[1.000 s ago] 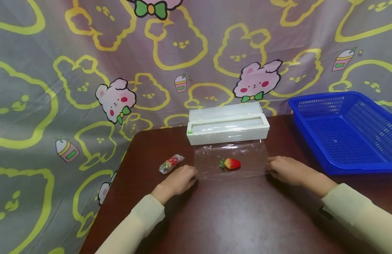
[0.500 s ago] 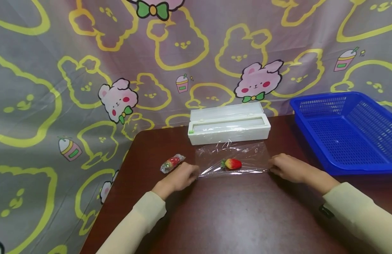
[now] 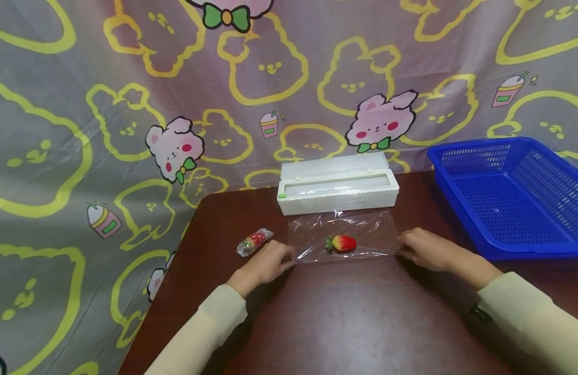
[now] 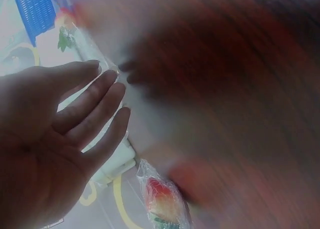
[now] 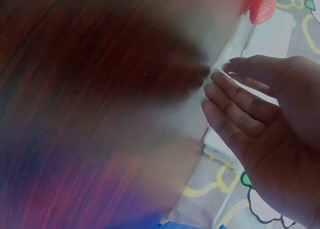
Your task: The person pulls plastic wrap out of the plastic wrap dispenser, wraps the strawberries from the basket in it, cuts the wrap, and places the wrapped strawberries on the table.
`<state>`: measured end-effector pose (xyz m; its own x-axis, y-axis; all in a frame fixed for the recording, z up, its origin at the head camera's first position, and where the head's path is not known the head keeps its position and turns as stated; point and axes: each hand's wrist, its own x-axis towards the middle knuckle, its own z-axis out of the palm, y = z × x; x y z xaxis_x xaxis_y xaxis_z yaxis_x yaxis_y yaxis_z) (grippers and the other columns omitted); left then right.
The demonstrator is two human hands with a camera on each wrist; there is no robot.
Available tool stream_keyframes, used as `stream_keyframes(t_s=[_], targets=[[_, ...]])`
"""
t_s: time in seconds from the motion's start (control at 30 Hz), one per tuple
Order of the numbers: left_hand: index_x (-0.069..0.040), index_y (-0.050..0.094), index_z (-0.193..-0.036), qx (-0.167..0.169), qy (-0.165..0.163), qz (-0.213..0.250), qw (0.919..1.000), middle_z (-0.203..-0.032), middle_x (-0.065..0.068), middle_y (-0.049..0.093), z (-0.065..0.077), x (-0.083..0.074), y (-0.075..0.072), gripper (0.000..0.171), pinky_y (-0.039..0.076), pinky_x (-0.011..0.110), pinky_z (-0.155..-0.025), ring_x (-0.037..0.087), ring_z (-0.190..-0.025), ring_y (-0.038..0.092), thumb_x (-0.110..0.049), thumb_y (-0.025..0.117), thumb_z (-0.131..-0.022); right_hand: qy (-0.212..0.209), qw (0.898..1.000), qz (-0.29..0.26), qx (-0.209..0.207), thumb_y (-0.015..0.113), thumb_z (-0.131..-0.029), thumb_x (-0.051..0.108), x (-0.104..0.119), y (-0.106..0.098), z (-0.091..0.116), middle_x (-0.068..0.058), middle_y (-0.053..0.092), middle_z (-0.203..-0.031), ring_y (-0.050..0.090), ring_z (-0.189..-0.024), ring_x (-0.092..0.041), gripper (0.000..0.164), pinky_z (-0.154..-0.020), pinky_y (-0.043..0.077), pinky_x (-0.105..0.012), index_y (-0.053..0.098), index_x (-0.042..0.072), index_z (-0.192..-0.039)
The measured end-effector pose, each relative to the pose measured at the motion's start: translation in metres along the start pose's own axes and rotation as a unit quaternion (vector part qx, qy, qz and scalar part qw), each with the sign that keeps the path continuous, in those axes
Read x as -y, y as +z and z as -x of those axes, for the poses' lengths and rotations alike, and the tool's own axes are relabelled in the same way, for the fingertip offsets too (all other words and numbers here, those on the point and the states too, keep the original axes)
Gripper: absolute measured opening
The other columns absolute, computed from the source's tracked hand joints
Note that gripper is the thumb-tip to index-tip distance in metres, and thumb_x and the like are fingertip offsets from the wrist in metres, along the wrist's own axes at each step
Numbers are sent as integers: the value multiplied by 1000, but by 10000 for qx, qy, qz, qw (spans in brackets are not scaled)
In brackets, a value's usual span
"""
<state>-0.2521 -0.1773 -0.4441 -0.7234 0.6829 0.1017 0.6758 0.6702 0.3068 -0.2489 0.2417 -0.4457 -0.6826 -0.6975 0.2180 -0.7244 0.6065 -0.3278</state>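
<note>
Left grip [image 3: 268, 260] pinches film [image 3: 308, 234] at near left corner, right grip [image 3: 423, 250] at near right. Unwrapped strawberry [image 3: 344, 242] on film, between grips. White box [image 3: 340, 202] far; blue basket [image 3: 542, 250] right; table [image 3: 345, 312] extends from film's near edge.

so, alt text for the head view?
A left hand and right hand pinch the near corners of clear film under a bare strawberry, running from an open white box. A wrapped strawberry lies left, a blue basket right, on a dark table.

the cream sleeves [image 3: 188, 341] end in wide, pale greenish-grey cuffs [image 3: 223, 311].
</note>
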Motion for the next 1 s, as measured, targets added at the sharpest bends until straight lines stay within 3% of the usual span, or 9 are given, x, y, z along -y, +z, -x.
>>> stream_keyframes(t_s=[0.37, 0.63, 1.0], targets=[[-8, 73, -92, -130, -319, 435, 9985, -85, -2, 72, -5, 3, -6, 5, 55, 31, -76, 11, -77, 63, -11, 72, -96, 420, 9989, 157, -163, 75, -89, 6, -7, -4, -1, 12, 62, -82, 61, -76, -7, 7, -65, 53, -34, 72, 13, -89], [-4, 71, -89, -575, -484, 823, 9938, -79, 1, 73, -16, 8, -9, 6, 53, 29, -69, 8, -70, 63, -2, 70, -95, 962, 9948, -242, 217, 69, -96, 8, -14, -8, -11, 10, 63, -79, 54, -73, -6, 6, -61, 47, -31, 70, 13, -92], [-1, 71, -92, -508, -932, 931, 9900, -80, 7, 74, -29, 12, -5, 6, 54, 30, -68, 10, -69, 64, -2, 67, -96, 1131, 9928, -256, 311, 65, -98, 9, -21, -6, -20, 9, 62, -77, 55, -72, -9, 10, -60, 46, -33, 68, 14, -89]])
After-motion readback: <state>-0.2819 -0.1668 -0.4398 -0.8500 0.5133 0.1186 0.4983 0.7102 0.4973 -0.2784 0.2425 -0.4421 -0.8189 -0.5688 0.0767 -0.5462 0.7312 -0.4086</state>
